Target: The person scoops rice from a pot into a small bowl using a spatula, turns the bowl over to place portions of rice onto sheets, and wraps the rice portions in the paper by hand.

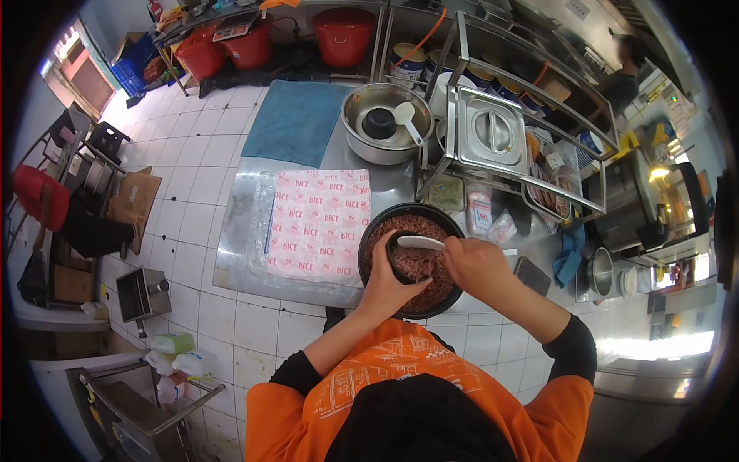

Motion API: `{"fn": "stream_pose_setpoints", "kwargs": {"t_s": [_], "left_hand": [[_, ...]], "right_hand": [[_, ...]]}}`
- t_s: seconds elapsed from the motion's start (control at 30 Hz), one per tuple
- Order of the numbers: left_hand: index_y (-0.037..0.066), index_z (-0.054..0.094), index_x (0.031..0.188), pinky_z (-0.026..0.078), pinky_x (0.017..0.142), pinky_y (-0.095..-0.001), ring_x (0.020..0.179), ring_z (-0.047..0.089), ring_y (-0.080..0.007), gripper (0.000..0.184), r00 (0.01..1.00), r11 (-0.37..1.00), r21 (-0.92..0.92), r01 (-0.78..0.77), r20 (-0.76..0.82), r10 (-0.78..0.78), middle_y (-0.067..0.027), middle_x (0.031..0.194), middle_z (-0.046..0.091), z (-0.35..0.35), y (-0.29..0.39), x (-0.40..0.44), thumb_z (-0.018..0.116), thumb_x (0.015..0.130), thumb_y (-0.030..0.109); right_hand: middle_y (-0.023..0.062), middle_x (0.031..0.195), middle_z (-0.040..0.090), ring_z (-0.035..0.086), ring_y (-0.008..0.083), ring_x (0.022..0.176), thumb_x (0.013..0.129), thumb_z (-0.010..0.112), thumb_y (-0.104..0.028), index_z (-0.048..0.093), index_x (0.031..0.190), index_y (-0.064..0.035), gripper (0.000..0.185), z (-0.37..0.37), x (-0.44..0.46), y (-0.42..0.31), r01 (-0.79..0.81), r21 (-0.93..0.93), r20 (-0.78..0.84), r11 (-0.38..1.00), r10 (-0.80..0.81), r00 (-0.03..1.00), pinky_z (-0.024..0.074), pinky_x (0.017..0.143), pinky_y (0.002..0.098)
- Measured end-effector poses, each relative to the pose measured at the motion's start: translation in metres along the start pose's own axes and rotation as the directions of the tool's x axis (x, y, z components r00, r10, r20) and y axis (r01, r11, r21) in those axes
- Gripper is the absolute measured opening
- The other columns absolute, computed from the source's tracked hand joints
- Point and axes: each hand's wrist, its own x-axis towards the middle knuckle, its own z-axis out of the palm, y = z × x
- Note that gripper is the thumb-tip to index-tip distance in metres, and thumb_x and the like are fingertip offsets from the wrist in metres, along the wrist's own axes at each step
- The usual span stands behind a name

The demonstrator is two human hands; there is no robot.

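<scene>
My left hand [387, 286] is wrapped round a small dark bowl [414, 262] filled with reddish-brown rice, held over a large black bowl [439, 297] of the same rice. The handle of a white spoon [420, 242] is gripped in my right hand [471, 266], and the spoon lies across the top of the small bowl. Left of the black bowl, printed white-and-pink paper [319, 223] lies in a stack on the steel table [245, 250]. Behind it stands a metal pot [358, 144] holding a black bowl [379, 123] and a white paddle [408, 122].
A blue cloth [296, 122] lies at the table's back left. A metal rack with a lidded steel pan [491, 132] stands to the right, near plastic packets [479, 212]. A person in red [46, 202] is at far left, another [622, 77] at upper right.
</scene>
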Motion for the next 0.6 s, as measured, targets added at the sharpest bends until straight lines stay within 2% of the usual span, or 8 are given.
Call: {"fn": "stream_pose_setpoints", "kwargs": {"t_s": [0.1,0.2,0.3,0.4,0.47,0.5,0.6], "left_hand": [[0.0,0.024,0.141,0.034,0.109,-0.0405,0.13,0.039,-0.0334,0.099,1.0,0.999,-0.037,-0.01,-0.017,0.01,-0.0207,0.136,0.037,-0.005,0.001,-0.002,0.086,0.065,0.015],[0.001,0.025,0.14,0.035,0.109,-0.0409,0.129,0.04,-0.0327,0.099,1.0,0.999,-0.048,-0.016,-0.025,0.015,-0.0201,0.136,0.037,-0.005,0.004,-0.002,0.086,0.065,0.014],[0.002,0.024,0.141,0.036,0.108,-0.0403,0.128,0.042,-0.0314,0.099,0.998,0.998,-0.047,-0.041,-0.057,0.038,-0.0194,0.135,0.039,-0.008,-0.005,0.001,0.086,0.065,0.013],[0.002,0.023,0.141,0.039,0.106,-0.0386,0.127,0.044,-0.0288,0.099,0.997,0.996,-0.09,-0.02,-0.079,0.013,-0.0185,0.134,0.04,-0.017,-0.007,-0.004,0.086,0.065,0.009],[0.003,0.021,0.141,0.04,0.105,-0.0372,0.126,0.045,-0.0268,0.099,0.997,0.992,-0.125,-0.002,-0.083,-0.008,-0.0178,0.133,0.041,-0.025,-0.002,-0.004,0.085,0.066,0.006],[0.002,0.023,0.141,0.039,0.106,-0.0378,0.126,0.044,-0.0269,0.1,0.996,0.986,-0.169,0.008,-0.085,-0.023,-0.0173,0.134,0.04,-0.026,-0.002,-0.005,0.086,0.064,0.007],[0.002,0.026,0.141,0.037,0.107,-0.0393,0.127,0.041,-0.027,0.101,0.994,0.965,-0.261,0.029,-0.096,-0.056,-0.0163,0.135,0.039,-0.029,-0.006,-0.013,0.087,0.061,0.007]], "right_hand": [[0.007,0.06,0.057,0.062,0.0257,0.057,0.08,0.062,-0.015,0.05,0.08,-0.0097,0.013,-0.035,0.003,-0.001,-0.029,-0.051,-0.108,0.998,0.024,0.994,0.0478,0.049,0.0403],[0.0087,0.063,0.058,0.062,0.028,0.058,0.077,0.064,-0.012,0.051,0.083,-0.0087,0.014,-0.015,-0.006,-0.012,0.036,0.001,0.005,0.999,-0.036,0.999,0.0465,0.049,0.0425],[0.0129,0.065,0.059,0.062,0.0346,0.062,0.075,0.064,-0.011,0.053,0.089,-0.0061,0.018,-0.026,0.001,-0.002,-0.164,0.165,-0.026,0.973,0.171,0.985,0.0478,0.056,0.0449],[0.0126,0.074,0.063,0.065,0.0322,0.071,0.075,0.061,-0.007,0.059,0.101,-0.0014,0.027,-0.027,0.004,0.015,-0.296,0.435,0.163,0.85,0.249,0.955,0.0503,0.064,0.0405],[0.0166,0.083,0.066,0.066,0.0322,0.079,0.074,0.062,-0.007,0.06,0.105,-0.0002,0.032,-0.001,0.0,0.027,-0.367,0.542,0.247,0.756,0.275,0.929,0.0511,0.071,0.0387],[0.0186,0.088,0.067,0.067,0.0323,0.083,0.073,0.062,-0.008,0.06,0.108,0.0004,0.035,0.014,-0.002,0.032,-0.402,0.588,0.292,0.702,0.279,0.915,0.0515,0.074,0.0378],[0.0248,0.107,0.065,0.062,0.0407,0.099,0.075,0.062,-0.014,0.061,0.113,-0.0016,0.04,0.038,-0.003,0.039,-0.506,0.598,0.391,0.621,0.325,0.861,0.0495,0.086,0.0413]]}}
